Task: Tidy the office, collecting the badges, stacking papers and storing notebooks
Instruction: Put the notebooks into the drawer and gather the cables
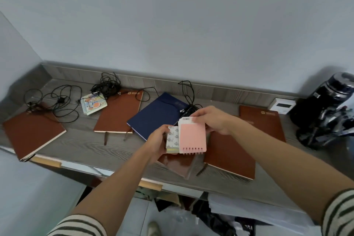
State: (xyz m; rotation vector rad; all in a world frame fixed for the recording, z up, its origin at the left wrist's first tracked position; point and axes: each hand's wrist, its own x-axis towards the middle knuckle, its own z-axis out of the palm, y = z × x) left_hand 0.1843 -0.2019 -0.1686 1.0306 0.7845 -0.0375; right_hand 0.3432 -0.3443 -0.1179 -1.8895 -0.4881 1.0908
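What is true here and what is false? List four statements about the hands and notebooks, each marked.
1. The right hand holds a pink spiral notebook. True.
2. The blue notebook lies on the floor. False: it lies on the desk.
3. The left hand holds a small patterned notebook. True.
4. The cartoon-covered notepad is in the left hand. False: it lies on the desk, beside black cables.

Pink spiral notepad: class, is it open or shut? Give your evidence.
Shut. The pink spiral notepad shows only its plain cover, no pages spread; the right hand holds its top edge.
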